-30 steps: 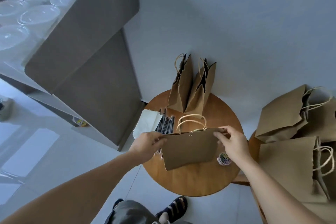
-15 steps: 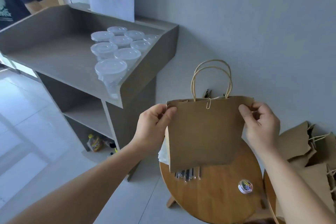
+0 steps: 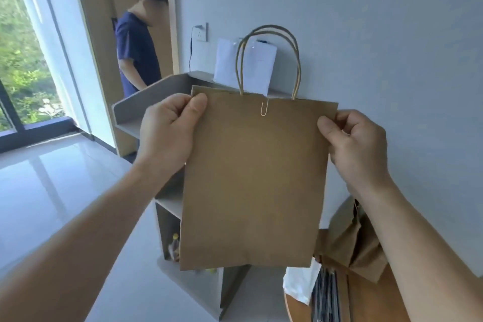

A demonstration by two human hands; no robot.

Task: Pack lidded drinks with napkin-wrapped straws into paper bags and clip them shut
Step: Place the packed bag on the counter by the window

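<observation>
A flat brown paper bag [image 3: 253,180] with twisted paper handles hangs upright in front of me, held up at chest height. A paper clip [image 3: 264,108] sits on its top edge near the middle. My left hand [image 3: 170,131] pinches the bag's top left corner, thumb on the front. My right hand [image 3: 352,144] pinches the top right corner the same way. White napkins [image 3: 300,285] and dark straws [image 3: 326,295] lie on the round wooden table [image 3: 366,303] at the bottom right. The lidded drinks are hidden behind the bag.
A grey shelf unit [image 3: 146,104] stands against the wall behind the bag, with bottles on its bottom shelf. Another brown bag [image 3: 352,243] lies on the table at right. A person in a dark blue shirt [image 3: 136,47] stands by the doorway at left.
Both hands have lifted the clipped bag from the table up in front of me. The view has tilted upward, bringing the wall, doorway and the standing person into sight.
</observation>
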